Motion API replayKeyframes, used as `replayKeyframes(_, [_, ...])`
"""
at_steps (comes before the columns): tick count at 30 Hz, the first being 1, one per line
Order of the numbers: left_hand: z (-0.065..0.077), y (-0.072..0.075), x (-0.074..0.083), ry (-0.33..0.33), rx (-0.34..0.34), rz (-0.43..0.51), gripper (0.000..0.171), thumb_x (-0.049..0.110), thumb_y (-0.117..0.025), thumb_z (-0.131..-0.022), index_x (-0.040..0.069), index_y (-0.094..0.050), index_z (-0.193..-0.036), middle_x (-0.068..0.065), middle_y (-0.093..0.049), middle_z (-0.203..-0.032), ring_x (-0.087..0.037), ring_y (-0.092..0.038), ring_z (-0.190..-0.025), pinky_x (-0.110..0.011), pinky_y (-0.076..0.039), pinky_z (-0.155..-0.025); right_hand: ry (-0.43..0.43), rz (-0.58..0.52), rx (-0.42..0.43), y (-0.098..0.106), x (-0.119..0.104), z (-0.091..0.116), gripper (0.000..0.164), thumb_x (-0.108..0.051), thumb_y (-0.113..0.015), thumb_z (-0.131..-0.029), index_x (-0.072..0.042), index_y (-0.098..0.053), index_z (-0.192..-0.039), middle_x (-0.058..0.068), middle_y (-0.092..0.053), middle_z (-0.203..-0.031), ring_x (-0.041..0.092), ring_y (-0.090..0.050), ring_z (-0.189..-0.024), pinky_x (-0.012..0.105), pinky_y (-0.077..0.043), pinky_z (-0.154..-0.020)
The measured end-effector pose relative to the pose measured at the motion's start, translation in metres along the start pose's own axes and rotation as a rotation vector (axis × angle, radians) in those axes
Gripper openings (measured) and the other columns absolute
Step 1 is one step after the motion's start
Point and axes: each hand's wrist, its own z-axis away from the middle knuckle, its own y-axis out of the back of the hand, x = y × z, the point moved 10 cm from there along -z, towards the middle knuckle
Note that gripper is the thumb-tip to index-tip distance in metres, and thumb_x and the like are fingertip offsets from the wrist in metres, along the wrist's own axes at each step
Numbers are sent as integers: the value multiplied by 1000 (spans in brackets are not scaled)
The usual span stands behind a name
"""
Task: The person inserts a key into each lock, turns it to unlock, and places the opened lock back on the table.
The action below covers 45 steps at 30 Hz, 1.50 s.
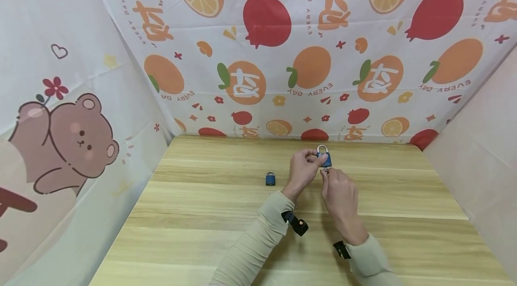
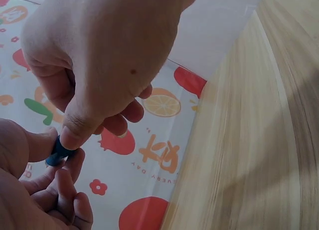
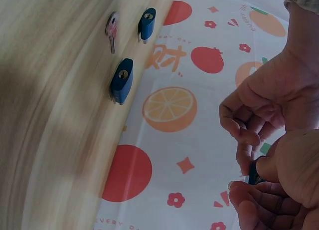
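Note:
A blue padlock (image 1: 324,160) with a silver shackle stands upright, shackle up, between the thumb and fingers of my left hand (image 1: 304,170). Just below it, my right hand (image 1: 340,191) pinches a small metal key (image 1: 326,170) at the padlock's underside. In the left wrist view both hands meet around the padlock (image 2: 61,151), and the fingers largely cover the key. In the right wrist view my left hand (image 3: 266,93) is above and my right hand (image 3: 284,190) below, with only a dark bit of the padlock (image 3: 254,171) showing.
Another blue padlock (image 1: 270,179) stands on the wooden table (image 1: 194,223) left of my hands. The right wrist view shows two padlocks on the table, one farther (image 3: 147,24) and one nearer (image 3: 122,80), beside a loose key (image 3: 112,30). A fruit-print cloth (image 1: 266,52) hangs behind.

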Motion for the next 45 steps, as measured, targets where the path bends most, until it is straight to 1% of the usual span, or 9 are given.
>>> replayKeyframes(5, [1, -2, 0, 2, -10, 14, 25, 24, -77, -91, 3, -73, -104, -12, -78, -85, -26, -73, -78, -20, -46, -54, 10, -1, 15, 0, -2, 2, 21, -2, -72, -91, 5, -62, -74, 12, -59, -59, 16, -43, -44, 24, -30, -40])
replayKeyframes(7, [2, -2, 0, 1, -13, 19, 26, 24, -77, -91, 2, -73, -105, -13, -78, -86, -32, -74, -85, -19, -46, -55, 6, -7, 20, 0, -2, 2, 20, -2, -71, -91, 5, -62, -74, 12, -59, -59, 16, -43, -44, 25, -30, -40])
replayKeyframes(9, [2, -3, 1, -1, -15, 18, 26, 24, -77, -91, 2, -73, -105, -13, -77, -86, -35, -74, -87, -19, -46, -55, -2, -17, 25, 1, -1, 2, 19, -2, -71, -91, 6, -63, -75, 13, -60, -60, 17, -45, -44, 26, -32, -40])
replayKeyframes(18, [2, -1, 3, -7, -16, 24, 27, 25, -77, -92, 2, -73, -107, -14, -78, -87, -17, -70, -72, -20, -46, -54, -32, -63, 28, 3, 2, 2, 20, -7, -71, -94, 8, -66, -82, 17, -65, -65, 20, -52, -47, 30, -40, -40])
replayKeyframes(27, [0, 1, 0, 6, -10, 11, 28, 29, -78, -91, 5, -73, -106, -12, -78, -87, -30, -74, -83, -21, -46, -57, -81, -103, 36, 5, 9, 1, 21, -14, -75, -92, 6, -69, -88, 15, -67, -70, 24, -60, -53, 36, -47, -43])
replayKeyframes(32, [0, 2, 0, -3, -8, 8, 28, 29, -78, -90, 5, -73, -105, -13, -79, -87, -20, -71, -75, -21, -45, -56, -91, -133, 38, 8, 12, 0, 24, -16, -78, -90, 6, -71, -88, 17, -71, -73, 26, -67, -57, 39, -51, -46])
replayKeyframes(37, [0, 2, 1, -19, -14, 8, 27, 29, -77, -91, 5, -73, -104, -12, -79, -87, -10, -64, -69, -21, -44, -57, -115, -157, 36, 12, 18, -3, 27, -20, -78, -90, 6, -71, -88, 18, -73, -76, 28, -68, -57, 40, -52, -46])
replayKeyframes(42, [-1, 2, 0, -31, -14, 4, 25, 27, -76, -92, 4, -74, -102, -13, -79, -87, -5, -61, -67, -20, -42, -55, -185, -199, -11, 11, 32, -9, 26, -21, -75, -93, 5, -71, -95, 17, -73, -78, 28, -68, -62, 39, -53, -50])
replayKeyframes(45, [-1, 2, 0, -36, -10, -2, 22, 25, -75, -93, 4, -74, -101, -13, -79, -87, -4, -61, -67, -20, -41, -55, -273, -296, -84, 5, 45, -13, 25, -20, -72, -95, 5, -71, -100, 16, -74, -83, 28, -69, -68, 32, -53, -56])
